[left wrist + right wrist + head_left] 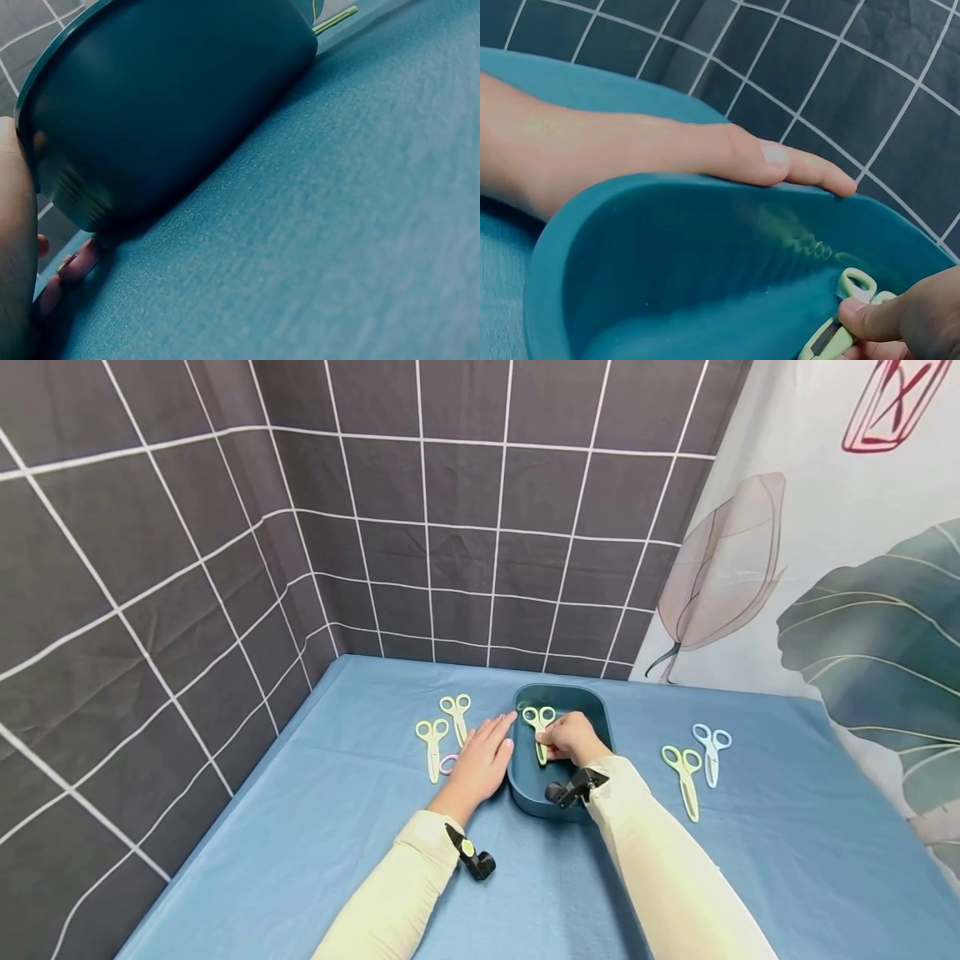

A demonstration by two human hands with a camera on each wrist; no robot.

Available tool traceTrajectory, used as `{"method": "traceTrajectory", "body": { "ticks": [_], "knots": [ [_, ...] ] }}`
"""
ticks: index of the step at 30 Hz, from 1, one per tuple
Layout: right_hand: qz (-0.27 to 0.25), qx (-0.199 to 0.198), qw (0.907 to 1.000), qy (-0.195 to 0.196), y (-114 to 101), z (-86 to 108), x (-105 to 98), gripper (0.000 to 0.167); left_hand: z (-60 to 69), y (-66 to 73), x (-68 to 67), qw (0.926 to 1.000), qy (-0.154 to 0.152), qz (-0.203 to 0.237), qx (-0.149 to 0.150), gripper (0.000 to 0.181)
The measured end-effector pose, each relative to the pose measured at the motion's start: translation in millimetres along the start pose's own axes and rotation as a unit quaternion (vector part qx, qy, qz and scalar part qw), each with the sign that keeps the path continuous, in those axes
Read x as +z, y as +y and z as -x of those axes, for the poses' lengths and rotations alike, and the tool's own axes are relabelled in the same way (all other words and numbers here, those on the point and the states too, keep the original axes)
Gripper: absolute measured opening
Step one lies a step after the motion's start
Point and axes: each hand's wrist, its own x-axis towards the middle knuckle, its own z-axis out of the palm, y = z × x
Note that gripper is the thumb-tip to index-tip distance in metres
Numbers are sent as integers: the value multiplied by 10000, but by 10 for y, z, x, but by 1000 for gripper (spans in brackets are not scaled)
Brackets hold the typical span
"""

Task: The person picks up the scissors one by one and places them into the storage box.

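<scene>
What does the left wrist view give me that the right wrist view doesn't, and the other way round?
Only the left wrist: the tub's outer wall, a pink handle on the cloth by its base, and part of yellow-green scissors outside the tub.

Only the right wrist: the tub's inner wall and the right hand pinching light green scissors.

Both: the tub, some of the left hand, the blue cloth and the dark grid-patterned wall.

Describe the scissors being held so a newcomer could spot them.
On the blue-covered table, find the dark teal bin. Inside it, the person's right hand grips yellow-green scissors. Similar pairs lie on the table either side; only this one is in the bin.
</scene>
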Motion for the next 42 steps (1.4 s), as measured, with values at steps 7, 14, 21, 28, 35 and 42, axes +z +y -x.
{"method": "traceTrajectory", "body": {
  "ticks": [7,14,21,28,35,42],
  "knots": [
    [271,-36,9996,-3,31,-71,32,14,8,22,-27,10000,-21,1,-12,50],
    [725,-69,9973,90,34,-102,51,13,7,24,-23,10000,-10,-43,-49,50],
    [2152,-382,9748,449,21,-71,46,24,0,13,-10,10000,25,-49,12,50],
    [2424,-464,9679,481,20,-68,42,30,-1,-4,1,9999,93,-89,45,50],
    [2597,-486,9632,499,-7,-43,41,30,-7,5,-21,9999,67,-92,59,50],
    [2839,-870,9524,691,-167,155,-71,36,-1,2,-25,10000,-2,-73,51,50]
  ]
}}
